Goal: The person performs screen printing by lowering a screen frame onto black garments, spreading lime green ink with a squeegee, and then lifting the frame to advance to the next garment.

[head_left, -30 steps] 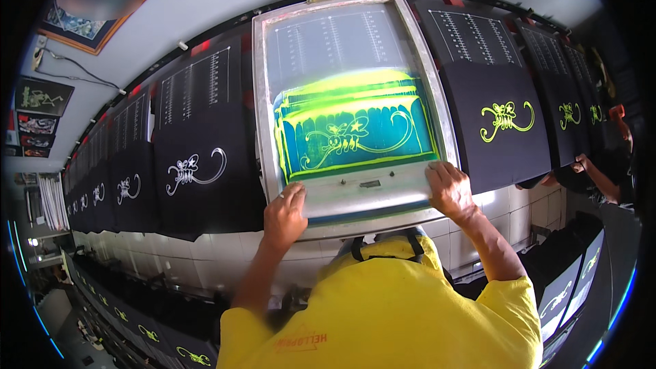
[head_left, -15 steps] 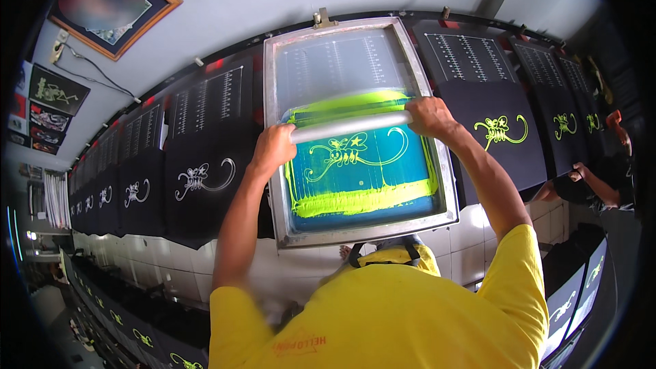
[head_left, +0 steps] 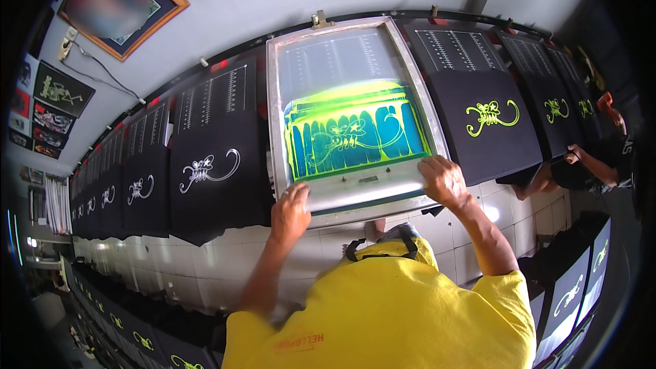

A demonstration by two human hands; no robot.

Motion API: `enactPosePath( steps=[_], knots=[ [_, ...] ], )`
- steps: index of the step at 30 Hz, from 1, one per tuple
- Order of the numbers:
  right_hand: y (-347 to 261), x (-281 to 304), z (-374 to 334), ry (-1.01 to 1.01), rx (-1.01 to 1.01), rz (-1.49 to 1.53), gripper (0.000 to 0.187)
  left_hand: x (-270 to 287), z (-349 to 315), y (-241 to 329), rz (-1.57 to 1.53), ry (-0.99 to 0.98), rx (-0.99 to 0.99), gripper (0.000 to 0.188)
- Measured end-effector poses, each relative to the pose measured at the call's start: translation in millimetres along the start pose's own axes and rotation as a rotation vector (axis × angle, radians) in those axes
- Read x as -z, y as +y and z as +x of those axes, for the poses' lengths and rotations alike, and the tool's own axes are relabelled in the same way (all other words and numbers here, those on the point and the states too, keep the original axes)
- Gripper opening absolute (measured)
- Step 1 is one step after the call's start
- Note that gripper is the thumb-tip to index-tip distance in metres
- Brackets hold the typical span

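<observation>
A metal-framed printing screen (head_left: 275,109) lies in front of me, its teal mesh (head_left: 403,138) showing a curling line design. Near the screen's close end, a wide silver squeegee (head_left: 365,186) rests across the mesh. My left hand (head_left: 292,213) is closed on its left end, and my right hand (head_left: 444,181) grips its right end. The fingers partly hide both ends. Bright yellow-green ink (head_left: 348,101) forms a band across the middle of the screen, with drips and streaks running down the mesh toward me.
Black shirt (head_left: 210,184) with a white print lies left of the screen, black shirt (head_left: 488,137) with a yellow-green print on the right. More printed shirts line both sides. At far right is another person's hand (head_left: 576,154). A metal clamp (head_left: 320,20) sits behind the frame.
Both hands have drawn the squeegee from mid-screen to the near end, tilting it so its broad face shows. Ink that lay along the near edge now streaks the mesh and bands the middle.
</observation>
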State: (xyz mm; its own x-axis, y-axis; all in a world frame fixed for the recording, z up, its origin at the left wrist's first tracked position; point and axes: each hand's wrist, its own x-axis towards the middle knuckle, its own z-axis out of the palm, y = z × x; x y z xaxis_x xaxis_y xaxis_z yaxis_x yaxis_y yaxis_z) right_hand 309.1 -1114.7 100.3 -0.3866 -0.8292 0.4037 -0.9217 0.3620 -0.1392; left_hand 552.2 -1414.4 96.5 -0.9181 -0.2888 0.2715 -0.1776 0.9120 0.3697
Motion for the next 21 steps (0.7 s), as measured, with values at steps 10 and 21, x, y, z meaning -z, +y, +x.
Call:
enactPosePath(
  steps=[10,21],
  knots=[
    [-39,-4,-55,-0.181,-0.114,-0.007,0.080,-16,-50,9,0.092,-0.216,-0.010,0.061],
    [-17,-1,-54,0.037,-0.395,0.105,0.047,-1,-48,-15,-0.219,0.081,-0.052,0.064]
  ],
)
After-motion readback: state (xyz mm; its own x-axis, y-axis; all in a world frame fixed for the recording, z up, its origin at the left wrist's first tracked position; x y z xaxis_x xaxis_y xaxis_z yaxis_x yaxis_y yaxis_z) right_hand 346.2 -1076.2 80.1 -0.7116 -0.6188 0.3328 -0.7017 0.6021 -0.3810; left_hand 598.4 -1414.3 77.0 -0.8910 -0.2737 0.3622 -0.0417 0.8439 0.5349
